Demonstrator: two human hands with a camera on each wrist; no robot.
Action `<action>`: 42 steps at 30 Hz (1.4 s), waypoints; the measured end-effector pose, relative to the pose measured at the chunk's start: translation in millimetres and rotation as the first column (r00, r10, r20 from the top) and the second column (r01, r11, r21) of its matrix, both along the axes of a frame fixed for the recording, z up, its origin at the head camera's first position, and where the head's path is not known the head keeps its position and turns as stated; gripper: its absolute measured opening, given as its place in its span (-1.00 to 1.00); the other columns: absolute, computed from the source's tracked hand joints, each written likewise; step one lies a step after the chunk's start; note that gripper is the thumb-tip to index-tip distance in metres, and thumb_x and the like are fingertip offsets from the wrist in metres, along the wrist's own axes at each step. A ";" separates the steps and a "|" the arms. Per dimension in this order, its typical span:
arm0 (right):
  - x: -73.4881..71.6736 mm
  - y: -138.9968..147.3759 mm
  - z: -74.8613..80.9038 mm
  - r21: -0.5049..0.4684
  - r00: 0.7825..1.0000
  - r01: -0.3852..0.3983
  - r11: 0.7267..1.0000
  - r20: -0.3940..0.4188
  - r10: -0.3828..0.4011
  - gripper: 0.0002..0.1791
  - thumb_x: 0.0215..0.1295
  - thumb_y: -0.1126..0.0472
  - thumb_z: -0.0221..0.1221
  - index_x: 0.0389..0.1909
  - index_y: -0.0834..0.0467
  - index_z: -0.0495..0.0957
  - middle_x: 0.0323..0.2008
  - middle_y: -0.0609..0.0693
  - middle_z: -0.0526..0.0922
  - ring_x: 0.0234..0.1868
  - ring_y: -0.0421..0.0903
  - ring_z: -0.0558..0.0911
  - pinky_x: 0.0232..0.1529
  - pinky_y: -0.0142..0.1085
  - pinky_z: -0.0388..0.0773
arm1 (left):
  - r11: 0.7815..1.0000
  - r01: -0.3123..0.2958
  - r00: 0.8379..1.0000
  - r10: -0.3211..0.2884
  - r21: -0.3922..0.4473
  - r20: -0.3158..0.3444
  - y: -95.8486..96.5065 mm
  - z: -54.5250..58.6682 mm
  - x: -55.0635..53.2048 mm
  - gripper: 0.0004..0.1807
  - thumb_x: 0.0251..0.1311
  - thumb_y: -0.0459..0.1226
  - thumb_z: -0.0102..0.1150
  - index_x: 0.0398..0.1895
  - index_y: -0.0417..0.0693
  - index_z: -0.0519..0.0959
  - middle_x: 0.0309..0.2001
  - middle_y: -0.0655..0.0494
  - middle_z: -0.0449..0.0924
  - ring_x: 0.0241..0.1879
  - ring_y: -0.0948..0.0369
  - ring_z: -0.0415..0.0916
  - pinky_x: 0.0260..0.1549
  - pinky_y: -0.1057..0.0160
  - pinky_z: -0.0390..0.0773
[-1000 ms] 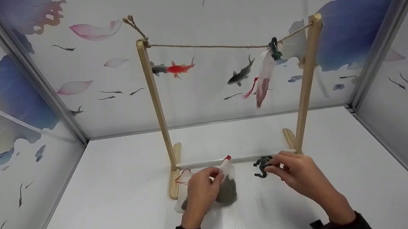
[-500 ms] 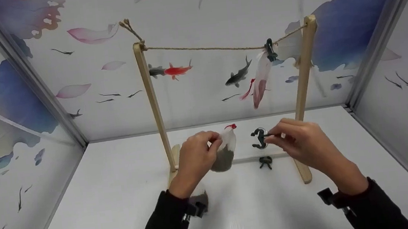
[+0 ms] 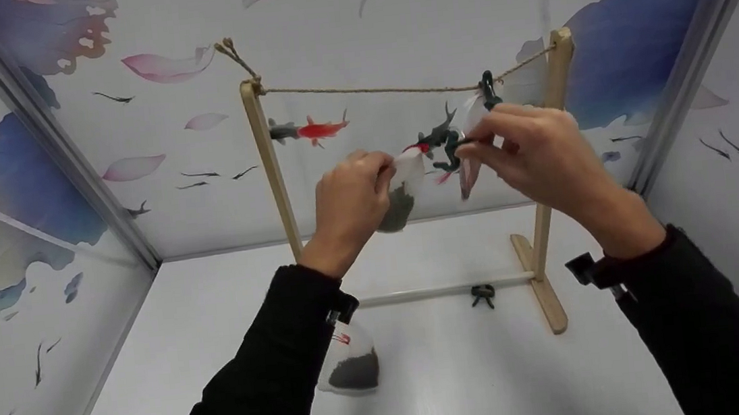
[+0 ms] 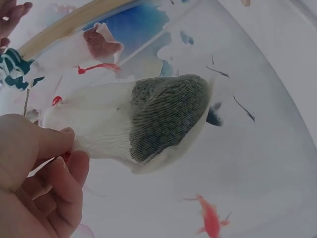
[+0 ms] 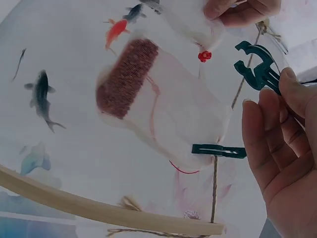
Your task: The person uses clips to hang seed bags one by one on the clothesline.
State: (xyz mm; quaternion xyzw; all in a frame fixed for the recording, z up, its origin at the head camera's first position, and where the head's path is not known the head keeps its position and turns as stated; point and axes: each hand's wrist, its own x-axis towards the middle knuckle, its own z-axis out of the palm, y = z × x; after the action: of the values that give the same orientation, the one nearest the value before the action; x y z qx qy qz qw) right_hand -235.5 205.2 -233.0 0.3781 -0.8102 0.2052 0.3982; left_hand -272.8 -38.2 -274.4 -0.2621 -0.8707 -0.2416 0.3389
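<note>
A translucent white bag [image 4: 129,124], dark filling gathered in its lower end and red trim at its top, hangs pinched near its upper edge in the left hand [image 3: 352,199]; near it, the right hand [image 3: 540,154] pinches a dark green clip [image 5: 257,69], its tips apart.

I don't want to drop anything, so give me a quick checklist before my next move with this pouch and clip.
1. White mesh pouch with dark green filling pinched by the left hand: ok.
2. Dark green plastic clip in the right hand, tips apart: ok.
3. Held pouch touching the thin brown twine: not ok, it hangs below.
4. White mesh pouch with reddish-brown filling clipped on the twine: ok.
5. Bare twine left of that hung pouch: ok.
6. Twine's knot at the right wooden post tight: cannot tell.
</note>
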 end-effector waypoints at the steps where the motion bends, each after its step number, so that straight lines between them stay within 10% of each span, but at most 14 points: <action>1: -1.0 -0.8 6.7 -0.010 1.000 0.006 1.000 0.002 -0.006 -0.89 0.32 0.23 0.35 -0.32 0.20 0.68 -0.40 0.01 0.67 -0.55 -0.23 0.55 -0.48 -0.54 0.37 | 1.000 0.002 1.000 -0.002 0.002 0.002 1.5 3.8 -0.9 -0.87 0.38 -0.29 0.25 -0.19 -0.14 0.75 -0.27 -0.01 0.73 -0.28 0.08 0.69 -0.33 0.05 0.64; 14: -28.6 -9.0 50.6 -0.054 0.994 0.103 0.993 -0.042 -0.106 -0.68 0.41 0.07 0.25 -0.29 0.30 0.68 -0.37 0.15 0.72 -0.35 0.05 0.52 -0.09 -0.16 0.23 | 0.999 -0.034 0.998 0.031 0.042 0.059 17.4 28.2 -13.0 -0.81 0.41 -0.26 0.22 -0.10 -0.15 0.75 -0.23 -0.01 0.74 -0.28 0.12 0.65 -0.27 0.23 0.62; 31: -48.8 -13.2 41.7 -0.035 0.985 0.158 0.987 0.076 -0.155 -0.73 0.38 0.09 0.28 -0.26 0.25 0.70 -0.33 0.11 0.74 -0.28 0.09 0.52 -0.03 -0.08 0.24 | 0.997 -0.067 0.997 0.065 0.043 0.046 25.0 36.3 -22.9 -0.81 0.45 -0.25 0.18 -0.12 -0.12 0.75 -0.24 0.02 0.71 -0.28 0.10 0.65 -0.27 0.15 0.62; 42: -49.0 -17.7 32.9 0.022 0.975 0.221 0.975 -0.004 -0.221 -0.72 0.37 0.09 0.27 -0.17 0.25 0.71 -0.25 0.13 0.69 -0.09 0.18 0.43 -0.03 0.07 0.31 | 0.998 -0.065 0.998 0.065 0.003 0.026 31.9 42.0 -17.7 -0.80 0.47 -0.22 0.14 -0.07 -0.08 0.73 -0.21 0.04 0.69 -0.25 0.07 0.66 -0.26 0.14 0.61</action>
State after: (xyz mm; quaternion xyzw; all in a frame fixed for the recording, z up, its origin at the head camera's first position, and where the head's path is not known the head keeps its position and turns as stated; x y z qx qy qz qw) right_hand -284.5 187.5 -200.1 0.2901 -0.8491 0.1503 0.4151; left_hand -290.5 -6.3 -232.4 -0.2297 -0.8826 -0.2354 0.3358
